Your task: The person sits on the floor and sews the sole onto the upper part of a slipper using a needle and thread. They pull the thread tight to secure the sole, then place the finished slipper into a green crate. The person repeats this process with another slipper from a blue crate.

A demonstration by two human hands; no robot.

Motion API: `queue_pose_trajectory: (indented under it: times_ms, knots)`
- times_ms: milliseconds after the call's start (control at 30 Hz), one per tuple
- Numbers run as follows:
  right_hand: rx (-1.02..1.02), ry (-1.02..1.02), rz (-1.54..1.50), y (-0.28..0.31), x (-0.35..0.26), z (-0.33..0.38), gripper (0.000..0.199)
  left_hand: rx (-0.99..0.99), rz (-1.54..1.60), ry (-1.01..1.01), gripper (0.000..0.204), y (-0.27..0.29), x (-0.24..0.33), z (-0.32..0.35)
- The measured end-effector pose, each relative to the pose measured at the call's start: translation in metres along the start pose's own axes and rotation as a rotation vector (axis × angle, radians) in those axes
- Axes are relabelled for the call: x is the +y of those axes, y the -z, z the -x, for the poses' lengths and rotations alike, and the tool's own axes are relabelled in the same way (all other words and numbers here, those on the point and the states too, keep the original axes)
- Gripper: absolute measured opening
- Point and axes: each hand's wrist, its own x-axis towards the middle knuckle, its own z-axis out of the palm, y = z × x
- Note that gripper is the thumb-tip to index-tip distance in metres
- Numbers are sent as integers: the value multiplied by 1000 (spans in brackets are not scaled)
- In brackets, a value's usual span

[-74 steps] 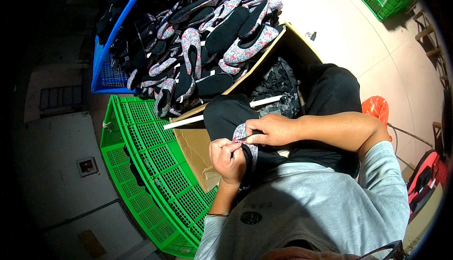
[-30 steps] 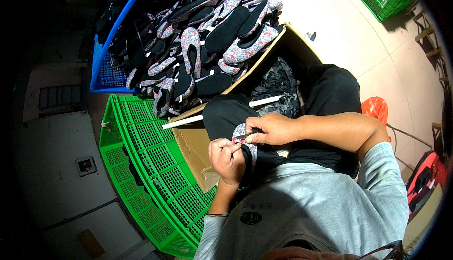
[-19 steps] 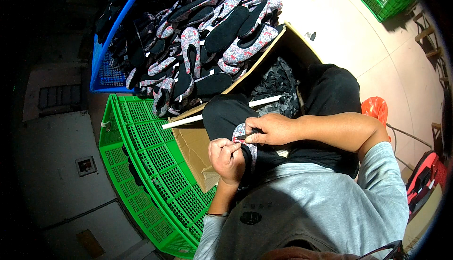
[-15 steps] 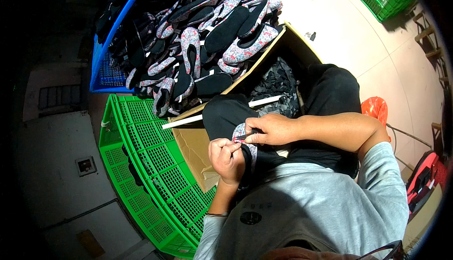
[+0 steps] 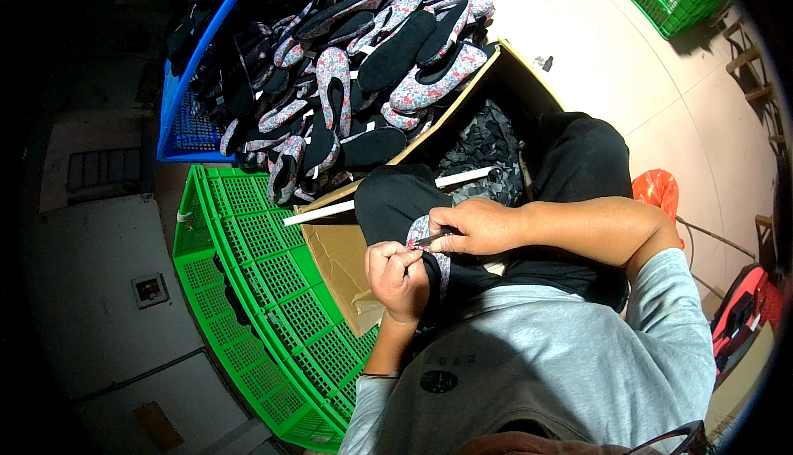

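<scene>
A footwear workshop, by its look; a blue crate heaped with look-alike floral slippers stands at upper left; dark scraps fill an open box near the centre; green crates stand lower left and upper right.

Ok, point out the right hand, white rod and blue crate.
Right hand (image 5: pixel 477 226): head view, back of hand.
White rod (image 5: pixel 320 213): head view, left-hand stretch.
Blue crate (image 5: pixel 172 116): head view, left wall.

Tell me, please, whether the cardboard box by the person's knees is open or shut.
Open: no flap covers the top of the cardboard box, and dark scraps show inside.
</scene>
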Motion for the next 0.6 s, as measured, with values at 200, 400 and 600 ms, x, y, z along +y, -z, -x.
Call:
queue_pose_trajectory:
  times_ms: [200,400,600]
  knots:
    - [-1,3,1,0,1,0,38,0,5,-5,24,0,1,-1]
    - [-12,-10,2,0,-1,0,38,1,2,-6,23,0,0,0]
    - [-14,-24,10,0,0,-1,38,-3,3,-3,23,0,0,0]
